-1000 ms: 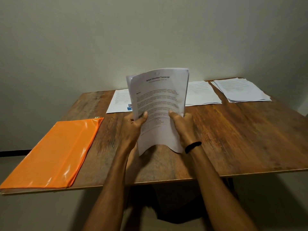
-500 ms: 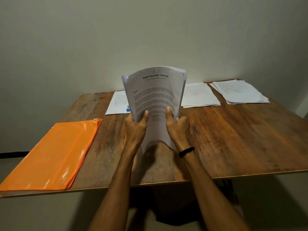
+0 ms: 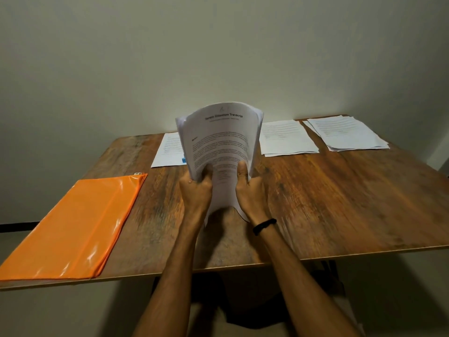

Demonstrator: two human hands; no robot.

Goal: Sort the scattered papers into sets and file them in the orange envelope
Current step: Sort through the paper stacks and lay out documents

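An upright stack of printed papers [image 3: 220, 142] stands on its lower edge at the middle of the wooden table [image 3: 328, 203], bowed into a curve. My left hand [image 3: 195, 190] grips its left side and my right hand [image 3: 250, 190] grips its right side, thumbs on the front page. The orange envelope [image 3: 73, 227] lies flat at the table's near left corner, apart from both hands. Flat along the back edge lie three more paper sets: one [image 3: 167, 152] partly hidden behind the held stack, a second [image 3: 286, 137] to the right, a third [image 3: 347, 133] at the far right.
A plain wall rises right behind the table's back edge. A small blue object [image 3: 184, 160] peeks out beside the left sheet. The table's front edge runs close to my forearms, and a dark shape sits beneath the table.
My hands have slid closer together on the stack and squeezed it, so the pages bow more. The stack has dropped a little toward the table.
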